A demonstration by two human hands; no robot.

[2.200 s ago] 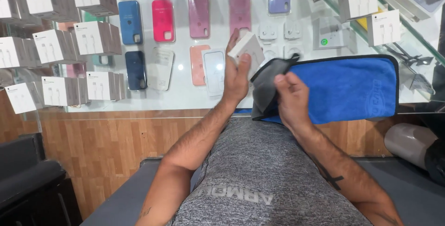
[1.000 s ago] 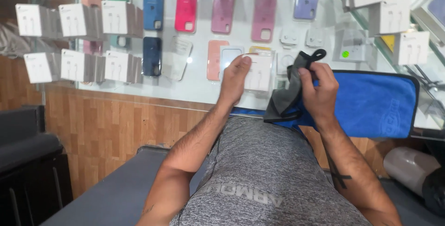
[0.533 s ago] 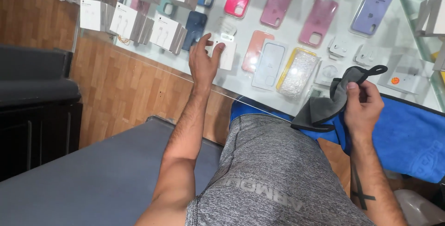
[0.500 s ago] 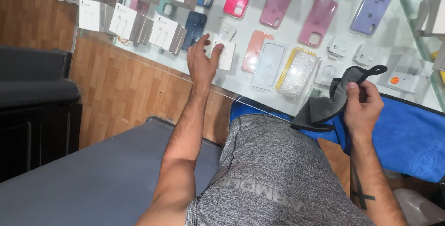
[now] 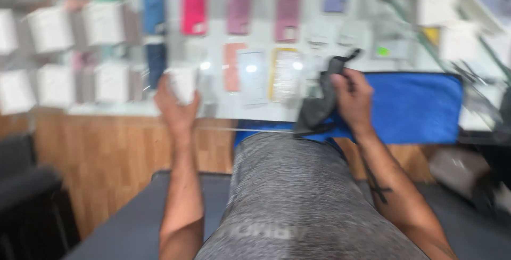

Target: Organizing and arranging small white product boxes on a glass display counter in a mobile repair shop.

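We seem to be partway through handling items at a glass display counter [image 5: 255, 112], with the picture smeared by motion so that fine detail is lost. Our left hand [image 5: 177, 105] is raised at the counter's near edge with its fingers curled around a small white box [image 5: 183, 83], boxy and matte like card, held above the glass. Our right hand [image 5: 352, 96] has its fingers closed on a dark grey cloth [image 5: 319, 105], soft and limp, which droops in folds toward the counter's edge while a strip of it sticks up above the knuckles. Just behind and under that hand lies a blue towel [image 5: 415, 105], a thick, napped rectangle spread flat on the glass. Beneath the glass we make out rows of phone cases [image 5: 194, 7] in pink, blue, purple and peach, smooth and slab-shaped, beside stacks of white cartons [image 5: 50, 28]. We judge that any next move calls for a steady grip on the box and room on the glass beside the towel
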